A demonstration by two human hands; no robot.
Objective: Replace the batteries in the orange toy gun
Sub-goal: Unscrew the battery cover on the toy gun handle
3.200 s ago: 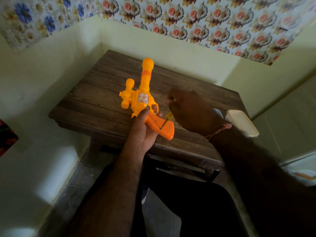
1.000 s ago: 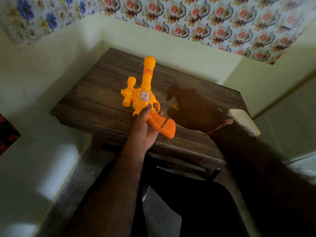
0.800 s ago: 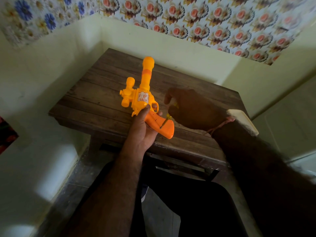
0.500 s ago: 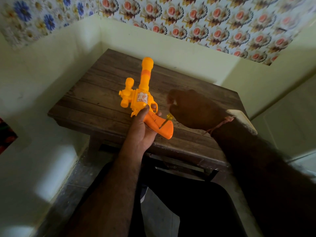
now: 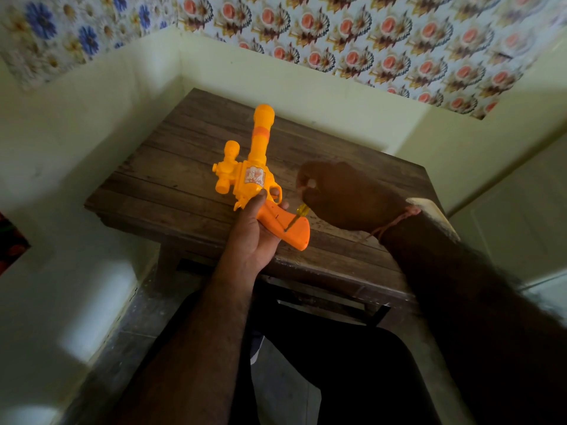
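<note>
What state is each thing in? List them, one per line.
orange toy gun: held off the table, barrel pointing away, grip cover not yet off.
screwdriver: tip pressed into the grip.
left hand: closed around the gun.
right hand: closed on the screwdriver.
white tray: partly hidden.

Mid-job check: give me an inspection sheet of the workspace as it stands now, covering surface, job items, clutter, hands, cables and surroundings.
Surface: dark wooden table, plank top, set in a wall corner.
Job's things: orange toy gun held above the table, barrel pointing away; yellow-handled screwdriver with its tip on the grip.
Clutter: white container at the table's right edge, partly hidden by the forearm.
Hands: left hand grips the gun's handle; right hand holds the screwdriver.
Cables: nothing seen.
Surroundings: pale walls, floral wallpaper above.
</note>
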